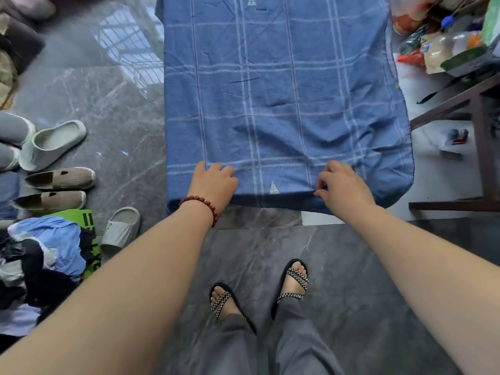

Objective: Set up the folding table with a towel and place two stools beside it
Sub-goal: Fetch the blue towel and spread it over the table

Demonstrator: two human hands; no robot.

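A blue towel with pale checked lines lies spread over the folding table, which it hides completely; its edges hang over the near and right sides. My left hand, with a red bead bracelet at the wrist, rests on the towel near the front left edge, fingers curled down onto the cloth. My right hand pinches the towel's near hem at the front right. No stool is in view.
Slippers and shoes lie on the dark marble floor at the left, with a heap of clothes below them. A dark wooden table loaded with food packets stands close on the right. My sandalled feet stand just before the table.
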